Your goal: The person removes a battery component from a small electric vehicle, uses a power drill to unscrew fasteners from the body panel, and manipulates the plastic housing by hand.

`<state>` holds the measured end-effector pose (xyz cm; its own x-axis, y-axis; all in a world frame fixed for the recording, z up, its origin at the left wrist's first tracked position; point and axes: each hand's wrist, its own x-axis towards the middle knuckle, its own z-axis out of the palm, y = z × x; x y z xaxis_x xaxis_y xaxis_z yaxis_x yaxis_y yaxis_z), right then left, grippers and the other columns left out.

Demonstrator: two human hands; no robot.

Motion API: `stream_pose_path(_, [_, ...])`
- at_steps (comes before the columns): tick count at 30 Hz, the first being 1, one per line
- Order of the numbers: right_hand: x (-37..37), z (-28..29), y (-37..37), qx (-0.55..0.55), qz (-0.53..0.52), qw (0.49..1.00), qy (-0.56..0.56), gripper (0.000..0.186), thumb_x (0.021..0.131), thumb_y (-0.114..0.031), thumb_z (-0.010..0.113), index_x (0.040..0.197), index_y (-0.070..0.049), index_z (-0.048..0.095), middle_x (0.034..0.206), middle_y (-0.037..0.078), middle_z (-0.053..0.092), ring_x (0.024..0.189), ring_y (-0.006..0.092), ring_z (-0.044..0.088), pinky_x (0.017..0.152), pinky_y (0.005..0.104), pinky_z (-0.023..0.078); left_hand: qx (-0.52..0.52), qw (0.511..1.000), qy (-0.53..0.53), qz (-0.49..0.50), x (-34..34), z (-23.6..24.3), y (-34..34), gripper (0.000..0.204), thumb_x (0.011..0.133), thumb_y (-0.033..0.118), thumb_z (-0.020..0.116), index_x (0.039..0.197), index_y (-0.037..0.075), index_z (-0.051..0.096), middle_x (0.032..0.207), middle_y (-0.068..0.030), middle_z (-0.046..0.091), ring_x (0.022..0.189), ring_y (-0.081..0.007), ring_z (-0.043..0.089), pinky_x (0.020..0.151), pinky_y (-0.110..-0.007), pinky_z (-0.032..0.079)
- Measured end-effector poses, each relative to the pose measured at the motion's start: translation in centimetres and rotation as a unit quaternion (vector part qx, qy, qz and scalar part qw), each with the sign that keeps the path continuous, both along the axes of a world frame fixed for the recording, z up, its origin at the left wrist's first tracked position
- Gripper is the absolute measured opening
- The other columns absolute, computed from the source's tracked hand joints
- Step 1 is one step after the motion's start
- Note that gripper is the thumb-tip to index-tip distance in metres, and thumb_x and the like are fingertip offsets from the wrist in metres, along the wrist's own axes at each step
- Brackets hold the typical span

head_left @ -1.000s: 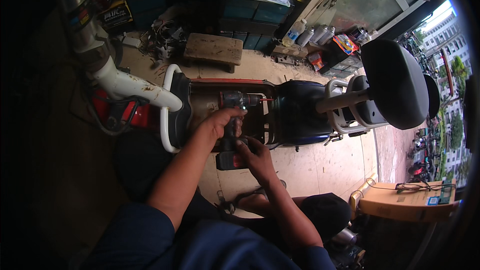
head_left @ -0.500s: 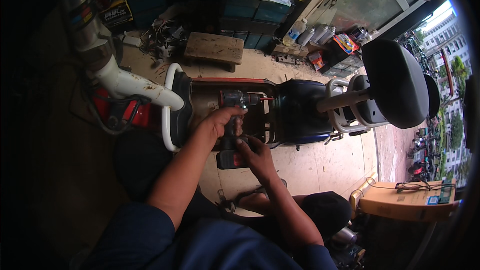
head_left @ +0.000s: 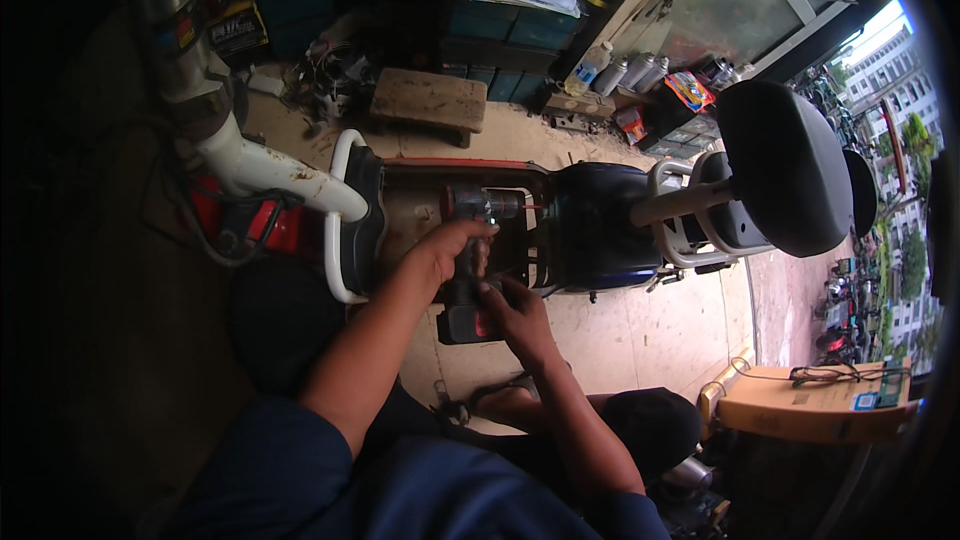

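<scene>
My left hand [head_left: 458,245] grips the upper handle of a black and red cordless drill [head_left: 474,202], whose red-shanked bit points right, over the open footboard well [head_left: 405,205] of an electric scooter. My right hand [head_left: 508,308] is closed on the drill's lower end, just above its battery pack [head_left: 460,324]. The well has a brown interior, a red rim along its far side and pale strips near its right end. A black plastic housing [head_left: 600,220] adjoins it at the right. Whether the bit's tip touches anything is too small to tell.
The white steering column [head_left: 270,175] stands at left, a padded black seat [head_left: 785,165] at right. Behind are a wooden stool [head_left: 428,100], cables, dark crates and spray cans [head_left: 640,73]. A cardboard box [head_left: 800,405] lies lower right. Outside the doorway stand parked two-wheelers [head_left: 840,310].
The drill and both hands have shifted slightly right and a little toward me, down in the picture. Both hands keep their grip; the scooter looks essentially unmoved.
</scene>
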<state>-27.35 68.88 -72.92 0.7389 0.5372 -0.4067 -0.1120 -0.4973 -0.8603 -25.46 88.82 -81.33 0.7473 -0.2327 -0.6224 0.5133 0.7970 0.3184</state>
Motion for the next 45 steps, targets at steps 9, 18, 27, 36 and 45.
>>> stream_pose_path(9, [-1.7,2.0,-1.8,0.026,0.078,0.997,0.003,0.059,0.099,-0.038,0.072,0.138,0.004,0.060,0.110,0.014,0.073,0.098,0.0156,0.067,0.086,0.0293,0.053,0.009,0.998,-0.012,0.065,-5.2,5.3,-0.7,0.020,0.091,0.021,0.074,0.091,0.008,0.059,0.060,0.0011,0.054,0.050,-0.0134,0.056,0.050,-0.033,0.050])
stream_pose_path(18, [1.3,8.2,-10.5,0.075,0.056,0.993,0.070,0.067,0.101,-0.045,0.065,0.141,0.007,0.056,0.134,0.026,0.065,0.126,0.0367,0.063,0.106,0.0433,0.050,0.299,0.919,-0.258,0.016,-12.0,10.4,-8.0,0.030,0.087,0.014,0.080,0.111,0.002,0.068,0.094,-0.0084,0.070,0.076,-0.0176,0.071,0.067,-0.031,0.055])
stream_pose_path(27, [-2.6,-3.7,-13.7,0.279,-0.410,0.798,0.343,0.044,0.103,-0.041,0.061,0.126,-0.004,0.052,0.114,0.012,0.068,0.114,0.0313,0.064,0.102,0.0497,0.050,0.552,0.649,-0.491,-0.182,-14.0,-2.9,-13.9,0.051,0.078,0.016,0.078,0.127,0.008,0.064,0.119,-0.0148,0.070,0.116,-0.0356,0.066,0.101,-0.043,0.050])
stream_pose_path(36, [-3.2,-19.7,-14.7,0.330,-0.501,0.714,0.361,0.025,0.105,-0.013,0.053,0.124,0.002,0.048,0.094,0.014,0.062,0.087,0.0291,0.061,0.080,0.0409,0.055,0.634,0.606,-0.127,-0.464,-13.2,-9.4,-13.5,0.069,0.083,0.036,0.078,0.147,0.027,0.053,0.126,-0.0141,0.071,0.116,-0.0383,0.067,0.098,-0.046,0.054])
stream_pose_path(45, [-2.4,-17.9,-17.0,-0.097,-0.550,0.805,0.201,0.028,0.094,-0.016,0.067,0.109,0.006,0.061,0.097,0.020,0.069,0.084,0.0316,0.067,0.076,0.0429,0.057,0.640,0.638,-0.220,-0.367,-14.3,-10.2,-13.4,0.047,0.086,0.018,0.067,0.132,0.019,0.063,0.118,-0.0195,0.072,0.110,-0.0394,0.069,0.091,-0.047,0.055])
